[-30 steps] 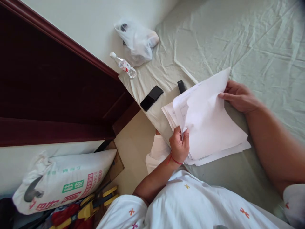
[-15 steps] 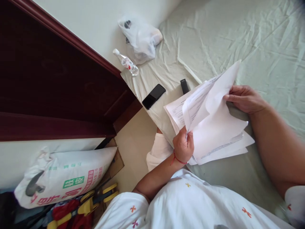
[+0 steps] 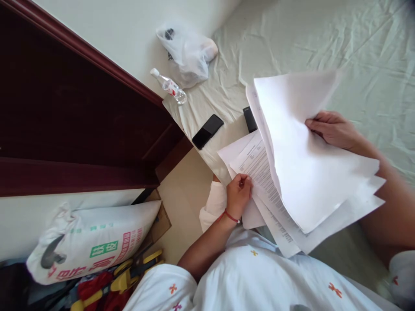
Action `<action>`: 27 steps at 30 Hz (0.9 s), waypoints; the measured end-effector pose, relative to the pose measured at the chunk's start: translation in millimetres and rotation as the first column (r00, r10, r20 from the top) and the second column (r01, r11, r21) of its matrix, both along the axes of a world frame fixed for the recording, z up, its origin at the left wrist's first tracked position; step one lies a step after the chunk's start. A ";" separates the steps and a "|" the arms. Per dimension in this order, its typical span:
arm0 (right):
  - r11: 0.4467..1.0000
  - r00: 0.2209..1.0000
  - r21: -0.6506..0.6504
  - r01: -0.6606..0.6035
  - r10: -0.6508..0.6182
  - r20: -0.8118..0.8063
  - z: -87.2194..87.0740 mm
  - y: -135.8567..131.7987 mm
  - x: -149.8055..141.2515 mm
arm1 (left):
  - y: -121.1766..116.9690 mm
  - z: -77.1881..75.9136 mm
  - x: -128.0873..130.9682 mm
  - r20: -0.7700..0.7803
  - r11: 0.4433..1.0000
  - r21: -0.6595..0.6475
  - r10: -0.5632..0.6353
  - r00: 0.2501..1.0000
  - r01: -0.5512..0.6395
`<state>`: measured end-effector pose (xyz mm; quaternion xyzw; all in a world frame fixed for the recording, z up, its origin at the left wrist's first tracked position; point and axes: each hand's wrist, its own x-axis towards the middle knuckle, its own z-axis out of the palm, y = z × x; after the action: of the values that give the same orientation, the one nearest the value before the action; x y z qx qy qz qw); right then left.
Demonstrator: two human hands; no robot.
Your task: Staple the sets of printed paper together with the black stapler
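My right hand (image 3: pixel 335 131) pinches a bunch of white paper sheets (image 3: pixel 301 172) by the edge, thumb on top, and holds them up in the air. Their blank side faces me. Below and to the left lie printed sheets (image 3: pixel 256 162) with dense lines of text, partly covered by the raised bunch. At their left edge my left hand (image 3: pixel 239 193), with a red string bracelet at the wrist, is closed with fingertips against the paper. A black phone (image 3: pixel 208 131) rests on the sheet-covered surface, left of the papers. Behind them a small black box-like object (image 3: pixel 249 119) is partly hidden.
A clear bottle (image 3: pixel 170 86) and a white plastic bag (image 3: pixel 188 54) are near the wall on the pale wrinkled bed sheet (image 3: pixel 292 47). On the left are a dark red wooden panel (image 3: pixel 71 95), a stuffed white sack (image 3: pixel 97 237) and yellow-and-black items (image 3: pixel 121 280).
My right hand has lifted a bunch of sheets up and rightward, apart from the rest. More printed text shows underneath. My left hand has shifted slightly left along the paper edge.
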<state>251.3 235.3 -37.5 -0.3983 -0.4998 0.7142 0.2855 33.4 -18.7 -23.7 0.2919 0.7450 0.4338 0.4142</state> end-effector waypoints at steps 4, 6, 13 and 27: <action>0.999 1.000 -0.046 -0.028 0.028 -0.004 0.3 -2.6 -0.3 | -0.3 7.9 -10.5 -0.144 0.967 -0.215 -0.169 0.975 0.136; 0.998 0.999 -0.061 -0.033 0.032 -0.013 2.4 -4.8 -0.9 | -1.5 15.1 -13.1 -0.238 0.948 -0.267 -0.238 0.942 0.172; 0.995 1.000 -0.098 0.013 -0.016 -0.022 12.1 -10.6 -3.0 | -9.2 35.5 -23.5 -0.200 0.864 -0.442 -0.357 0.912 0.241; 0.991 0.999 -0.127 0.043 -0.044 -0.009 8.7 -11.3 -0.1 | 0.9 18.8 -7.0 0.190 0.872 -0.453 -0.111 0.976 0.187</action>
<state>251.2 224.0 -28.8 -0.4222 -0.4429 0.7404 0.2781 26.4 -17.7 -4.9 0.2047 0.7678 0.2295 0.5621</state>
